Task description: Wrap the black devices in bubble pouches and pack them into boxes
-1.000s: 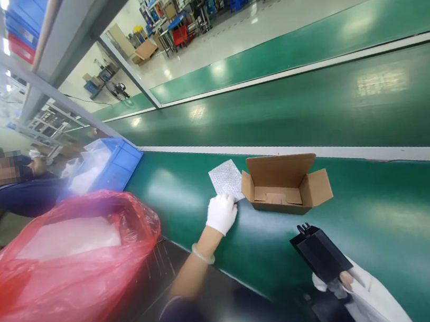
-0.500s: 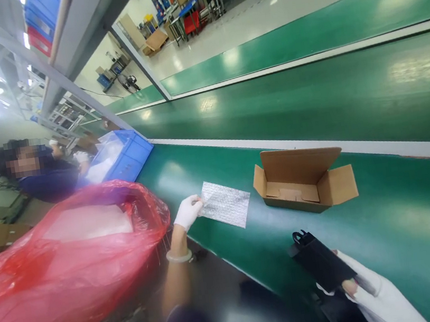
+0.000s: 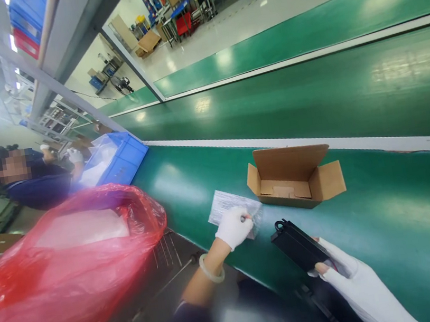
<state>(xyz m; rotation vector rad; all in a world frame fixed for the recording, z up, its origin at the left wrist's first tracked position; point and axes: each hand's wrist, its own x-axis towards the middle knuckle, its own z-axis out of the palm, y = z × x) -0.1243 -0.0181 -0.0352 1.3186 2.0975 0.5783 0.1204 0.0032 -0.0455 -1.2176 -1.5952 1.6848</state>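
Observation:
My left hand (image 3: 234,227), in a white glove with bare fingertips, is closed in a pinch at the near right part of a clear bubble wrap bag (image 3: 221,205). The bag lies on the green bench and is partly covered by the hand. My right hand (image 3: 351,275), gloved the same way, grips a long black power adapter (image 3: 299,245) with a loop of black cable at its far end. The adapter is held tilted above the bench's near edge. Just beyond both hands, an open brown cardboard box (image 3: 288,201) stands with its lid up and side flaps spread.
A red plastic bag (image 3: 75,276) with white sheets inside stands at the left. Behind it, a blue crate (image 3: 125,160) rests on the green bench (image 3: 177,177), beside a co-worker (image 3: 38,183). A metal post (image 3: 133,66) rises at the back.
My left hand has moved right across the bubble wrap bag, from its left edge to its right part. My right hand has brought the adapter slightly left and up, closer to the bag.

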